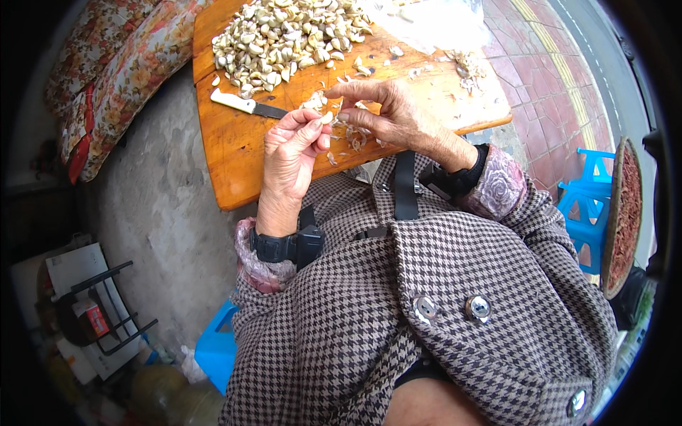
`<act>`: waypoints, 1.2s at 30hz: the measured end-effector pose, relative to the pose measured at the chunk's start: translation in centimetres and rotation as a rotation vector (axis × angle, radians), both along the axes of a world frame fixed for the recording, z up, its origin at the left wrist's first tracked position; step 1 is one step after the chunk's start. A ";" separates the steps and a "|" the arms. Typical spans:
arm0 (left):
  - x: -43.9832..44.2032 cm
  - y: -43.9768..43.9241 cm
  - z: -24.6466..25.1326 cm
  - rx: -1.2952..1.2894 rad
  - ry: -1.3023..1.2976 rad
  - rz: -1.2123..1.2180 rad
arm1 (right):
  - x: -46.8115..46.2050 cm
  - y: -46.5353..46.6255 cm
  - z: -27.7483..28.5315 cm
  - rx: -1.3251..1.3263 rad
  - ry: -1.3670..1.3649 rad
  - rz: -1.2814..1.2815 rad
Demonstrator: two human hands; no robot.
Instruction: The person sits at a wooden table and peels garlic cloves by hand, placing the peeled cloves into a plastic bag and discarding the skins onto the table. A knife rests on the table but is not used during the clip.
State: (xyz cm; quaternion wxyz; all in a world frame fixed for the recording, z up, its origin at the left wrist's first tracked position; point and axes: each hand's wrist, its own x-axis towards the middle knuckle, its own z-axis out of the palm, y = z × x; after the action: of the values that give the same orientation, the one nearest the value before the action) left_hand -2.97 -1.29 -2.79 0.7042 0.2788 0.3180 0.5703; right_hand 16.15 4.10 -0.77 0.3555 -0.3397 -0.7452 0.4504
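My left hand (pixel 296 152) pinches a pale garlic clove (pixel 327 118) between thumb and fingertips, just over the near part of a varnished wooden table (pixel 234 165). Facing it from the right, my right hand (pixel 397 112) has its thumb and index finger spread, with no object visible between them. Papery garlic skins (pixel 356 139) lie scattered beneath both hands. Left of them rests a knife with a white handle (pixel 233 100); its blade tip is hidden behind my left hand. A large heap of garlic cloves (pixel 290 40) covers the far left of the tabletop.
A translucent plastic bag (pixel 434 24) lies at the table's far right, near more skins (pixel 470 69). Blue plastic stools (pixel 589 205) and a round tray of reddish dried material (pixel 624 223) stand rightward. Floral fabric (pixel 128 80) borders the left; another blue stool (pixel 217 341) is lower left.
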 end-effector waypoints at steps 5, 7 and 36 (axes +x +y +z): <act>1.0 -0.1 0.7 0.001 0.099 0.026 | 0.0 -0.4 0.9 0.028 -0.028 0.135; 1.3 -0.1 0.9 0.015 0.147 0.035 | 0.1 -0.5 1.0 -0.055 -0.032 0.142; 0.6 -0.6 -1.1 0.164 0.309 0.146 | 5.6 12.2 3.1 0.091 -0.047 -0.481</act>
State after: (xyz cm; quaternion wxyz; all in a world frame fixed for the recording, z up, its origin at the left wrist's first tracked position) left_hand -2.32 -1.87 -3.86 0.5785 0.3957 0.3942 0.5944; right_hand 21.72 16.29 2.36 0.4499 -0.5016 -0.6705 0.3106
